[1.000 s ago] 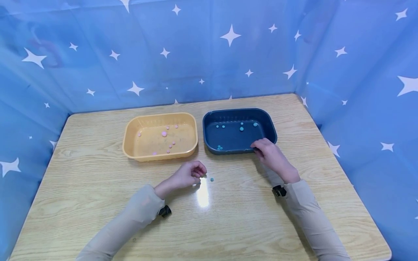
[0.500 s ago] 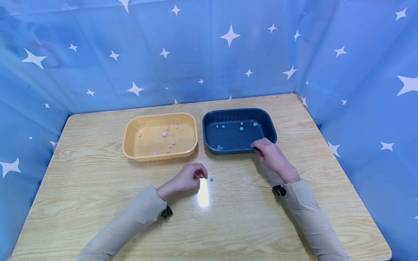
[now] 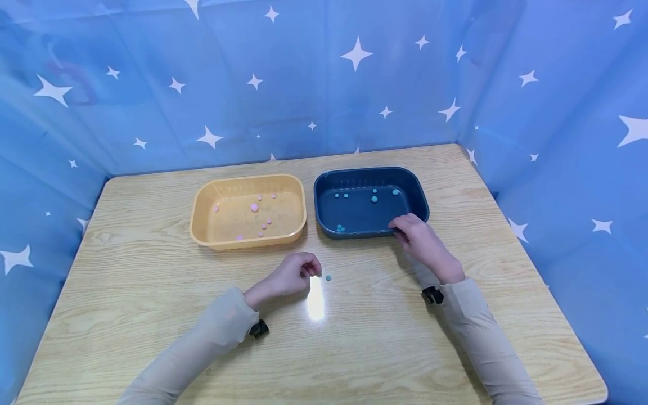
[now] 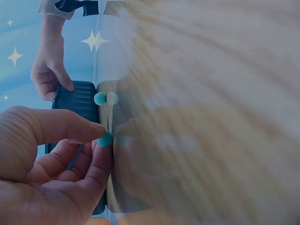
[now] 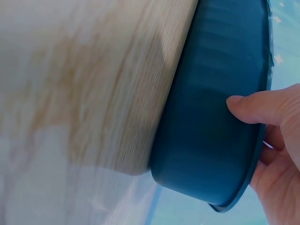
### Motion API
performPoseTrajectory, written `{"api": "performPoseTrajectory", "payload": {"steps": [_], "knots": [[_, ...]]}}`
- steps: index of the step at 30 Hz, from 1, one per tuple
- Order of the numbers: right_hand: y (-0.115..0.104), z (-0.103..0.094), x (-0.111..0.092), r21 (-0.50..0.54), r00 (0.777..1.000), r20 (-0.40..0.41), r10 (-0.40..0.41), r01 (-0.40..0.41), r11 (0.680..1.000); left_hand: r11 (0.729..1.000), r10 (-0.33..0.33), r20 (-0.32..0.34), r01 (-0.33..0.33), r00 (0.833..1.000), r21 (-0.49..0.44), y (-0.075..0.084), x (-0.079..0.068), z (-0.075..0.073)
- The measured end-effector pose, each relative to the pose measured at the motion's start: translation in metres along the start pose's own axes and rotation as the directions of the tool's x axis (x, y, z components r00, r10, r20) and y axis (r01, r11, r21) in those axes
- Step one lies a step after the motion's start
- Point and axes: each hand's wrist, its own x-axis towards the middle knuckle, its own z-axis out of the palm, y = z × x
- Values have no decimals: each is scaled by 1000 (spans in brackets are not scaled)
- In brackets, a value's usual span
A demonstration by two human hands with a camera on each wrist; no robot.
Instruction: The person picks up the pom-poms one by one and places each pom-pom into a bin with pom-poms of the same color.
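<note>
Low over the table, my left hand (image 3: 291, 274) pinches a small teal ball (image 4: 105, 139) between thumb and fingertips; in the head view the fingers hide that ball. A second teal ball (image 3: 328, 278) lies on the wood just right of those fingertips, and the left wrist view has this loose ball (image 4: 100, 98) beyond the held one. My right hand (image 3: 422, 244) grips the near rim of the dark blue tray (image 5: 211, 103), thumb on the outer wall and fingers over the inside. Several teal balls (image 3: 374, 199) sit inside that tray.
Left of the blue tray stands a yellow tray (image 3: 248, 244) holding several pink balls (image 3: 255, 207). Both trays stand toward the back of the wooden table (image 3: 354, 349). Blue star-patterned curtains (image 3: 304, 84) enclose the back and sides.
My left hand has moved slightly right and its fingers have drawn together near the loose teal ball. The right hand stays on the blue tray's rim.
</note>
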Motion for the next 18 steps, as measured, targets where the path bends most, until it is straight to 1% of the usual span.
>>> {"api": "performPoseTrajectory", "payload": {"steps": [3,7,13,16,18], "knots": [[0,0,0,2,1000,3,2,-2,1000,999,-17,4,17,1000,-30,0,0,-1],[-1,-1,0,0,1000,9,4,-4,1000,995,-58,22,59,998,-77,0,0,-3],[-1,-1,0,-2,1000,11,12,-12,1000,989,-78,41,83,996,-126,-1,2,-6],[-1,-1,0,3,1000,16,20,-20,1000,984,-85,39,90,996,-152,0,3,-8],[-1,0,0,6,999,22,26,-27,1000,983,-74,33,78,997,-164,1,3,-8]]}}
